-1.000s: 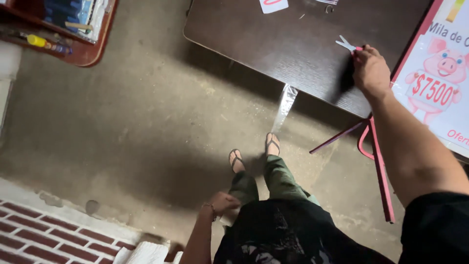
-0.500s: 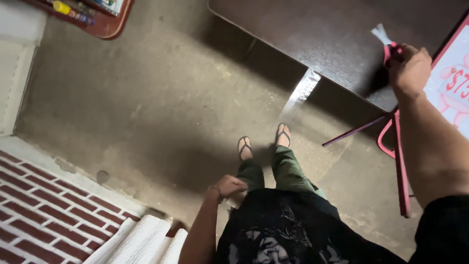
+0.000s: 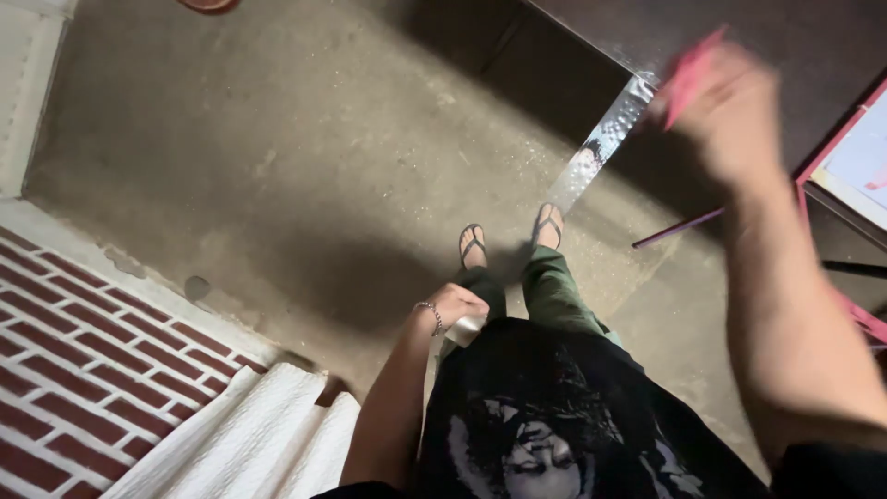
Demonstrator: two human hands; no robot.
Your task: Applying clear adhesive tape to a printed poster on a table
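1. Head view, right side: I saw the right hand (image 3: 725, 111) raised and badly blurred near the upper right, fingers curled around a pink-handled tool (image 3: 691, 69), probably scissors. The tool's tip was too smeared for me to tell its exact shape.
2. The tool was up in the air in that hand, just in front of the edge of the dark table (image 3: 739, 28), not resting on it.
3. Head view, left side: the left hand (image 3: 455, 305) hung low by the hip, a bracelet (image 3: 430, 314) at the wrist. Its fingers were closed loosely on a small pale piece, paper or cloth (image 3: 467, 330); I could not tell which.
4. Below the hands I saw green trousers (image 3: 554, 291) and two feet in sandals (image 3: 473, 245) on a concrete floor (image 3: 277, 166).
5. A shiny metal table leg (image 3: 605, 148) slanted down from the table corner toward the right foot.
6. A red frame with a poster (image 3: 859, 166) stood at the right edge, just beside the forearm.
7. At lower left I noted a red brick patch (image 3: 83, 370) and white quilted fabric (image 3: 249, 434) beside it.
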